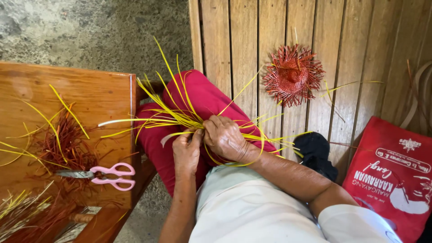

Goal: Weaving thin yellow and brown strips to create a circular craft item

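Head view, frame centre: left hand and right hand pinch yellow strips together; holding the crossing tight should stop the weave slipping. Scissors lie lower left on table.

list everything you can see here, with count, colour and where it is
yellow strips: a bundle, yellow, fanned over the lap, gripped by both hands
scissors: one, pink handles, on the wooden table
wooden table: one, brown, at left
loose strips: a pile, red-brown and yellow, on the table by the scissors
woven piece: one, red, round with frayed edge, on the plank floor
bag: one, red with white print, lower right
dark cloth: one, black, beside the bag
red trousers: one, red, on the knees
left hand: one, pinching the strips
right hand: one, closed over the strips
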